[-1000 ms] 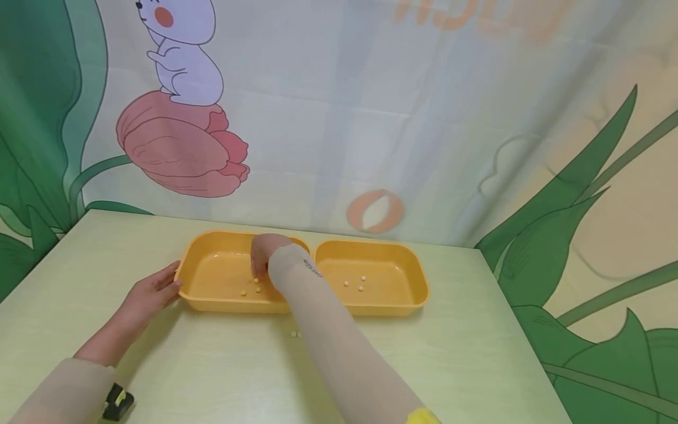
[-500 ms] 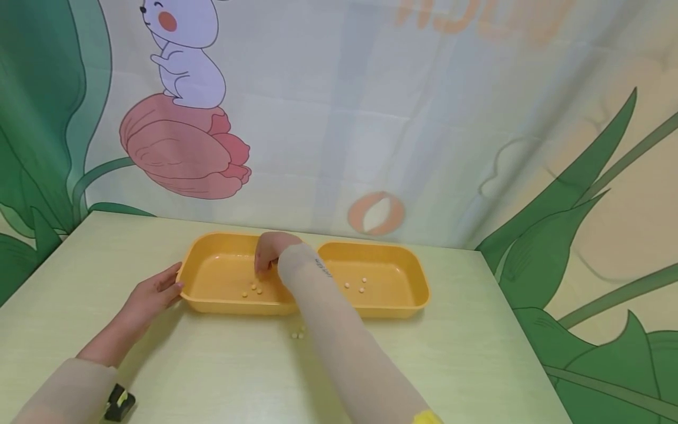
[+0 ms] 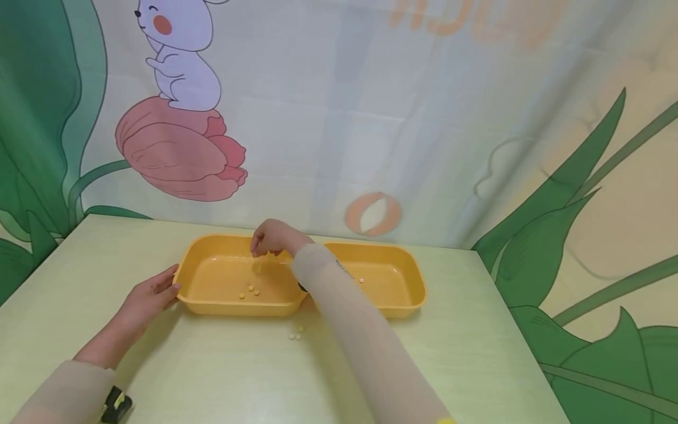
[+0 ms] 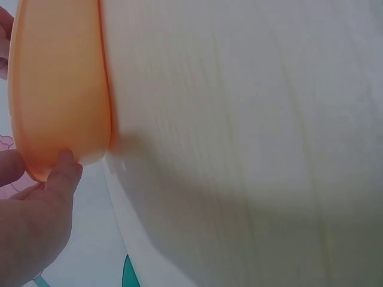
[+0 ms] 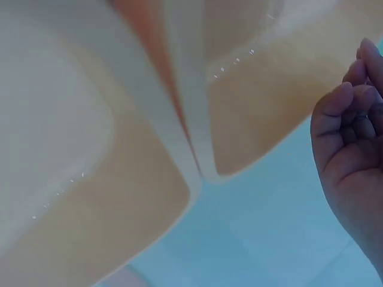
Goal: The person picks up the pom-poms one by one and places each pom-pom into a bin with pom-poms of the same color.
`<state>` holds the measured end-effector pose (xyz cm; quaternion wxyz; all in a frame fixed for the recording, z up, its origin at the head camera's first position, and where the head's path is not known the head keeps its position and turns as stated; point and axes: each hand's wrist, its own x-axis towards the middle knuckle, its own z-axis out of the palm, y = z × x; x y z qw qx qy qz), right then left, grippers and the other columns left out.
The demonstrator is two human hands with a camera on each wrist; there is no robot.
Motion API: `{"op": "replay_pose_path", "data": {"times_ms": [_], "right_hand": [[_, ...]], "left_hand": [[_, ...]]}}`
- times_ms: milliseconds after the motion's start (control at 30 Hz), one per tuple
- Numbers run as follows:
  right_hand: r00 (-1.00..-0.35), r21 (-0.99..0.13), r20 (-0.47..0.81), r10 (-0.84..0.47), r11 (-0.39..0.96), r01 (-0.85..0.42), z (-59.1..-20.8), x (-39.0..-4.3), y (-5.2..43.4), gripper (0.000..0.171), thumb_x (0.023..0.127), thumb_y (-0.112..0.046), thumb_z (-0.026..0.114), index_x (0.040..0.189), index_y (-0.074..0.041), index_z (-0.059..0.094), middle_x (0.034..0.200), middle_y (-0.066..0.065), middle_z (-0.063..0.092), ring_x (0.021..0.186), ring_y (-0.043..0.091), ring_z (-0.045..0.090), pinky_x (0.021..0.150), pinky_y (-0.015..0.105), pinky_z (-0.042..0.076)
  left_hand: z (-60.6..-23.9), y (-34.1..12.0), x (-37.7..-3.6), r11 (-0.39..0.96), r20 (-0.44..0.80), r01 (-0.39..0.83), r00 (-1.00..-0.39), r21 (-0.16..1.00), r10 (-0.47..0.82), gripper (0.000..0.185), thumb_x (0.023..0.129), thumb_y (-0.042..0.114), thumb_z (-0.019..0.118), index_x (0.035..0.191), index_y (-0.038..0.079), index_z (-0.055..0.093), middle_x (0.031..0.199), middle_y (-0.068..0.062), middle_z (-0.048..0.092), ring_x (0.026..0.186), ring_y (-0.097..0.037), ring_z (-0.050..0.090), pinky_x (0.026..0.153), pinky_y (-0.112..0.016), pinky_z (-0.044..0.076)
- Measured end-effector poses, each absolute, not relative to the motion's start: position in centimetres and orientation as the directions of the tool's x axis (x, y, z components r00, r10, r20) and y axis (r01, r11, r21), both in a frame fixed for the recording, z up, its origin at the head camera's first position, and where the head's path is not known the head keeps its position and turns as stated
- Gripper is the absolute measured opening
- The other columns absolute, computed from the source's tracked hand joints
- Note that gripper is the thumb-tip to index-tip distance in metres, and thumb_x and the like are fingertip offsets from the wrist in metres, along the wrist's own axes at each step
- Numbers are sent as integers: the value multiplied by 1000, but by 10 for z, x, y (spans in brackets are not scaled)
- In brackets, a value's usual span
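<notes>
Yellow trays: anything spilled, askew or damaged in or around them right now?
Three small loose pellets lie on the table, just in front of the left tray near its right end, while other pellets lie inside it. They may have spilled or been put there deliberately. I see no damage.

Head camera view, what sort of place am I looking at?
Probably an indoor tabletop workspace, perhaps a staged one; the wider room isn't shown. A cloth printed with cartoon plants and an animal hangs behind a pale table, where two yellow trays sit side by side.
</notes>
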<state>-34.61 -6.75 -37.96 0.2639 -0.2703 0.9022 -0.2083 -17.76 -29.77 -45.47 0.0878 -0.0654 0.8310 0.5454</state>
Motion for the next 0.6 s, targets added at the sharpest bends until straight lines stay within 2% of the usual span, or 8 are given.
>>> {"op": "replay_pose_path", "data": {"times_ms": [200, 367, 600], "right_hand": [[-709, -553, -261, -655, 704, -446, -367, -344, -56, 13, 99, -16, 69, 105, -7, 74, 91, 0, 65, 73, 11, 50, 59, 16, 46], [-708, -573, -217, -672, 675, -465, -359, -339, -40, 15, 99, -18, 69, 107, -6, 74, 86, -1, 62, 66, 11, 48, 58, 16, 45], [-704, -656, -168, -691, 611, -443, -354, -317, -10, 17, 99, -16, 68, 111, -5, 72, 79, -2, 60, 61, 11, 46, 58, 18, 45]], "left_hand": [[-455, -299, -177, 393, -221, -208, -975, 896, -14, 62, 112, 16, 38, 161, -5, 5, 163, -38, 16, 149, -50, 28, 106, -31, 49], [-456, -298, -177, 400, -213, -201, -977, 894, -13, 63, 112, 17, 38, 161, -5, 6, 163, -38, 17, 149, -50, 29, 104, -26, 52], [-457, -297, -177, 396, -205, -191, -979, 898, -8, 62, 112, 16, 39, 160, -6, 7, 162, -38, 18, 148, -50, 30, 104, -28, 52]]}}
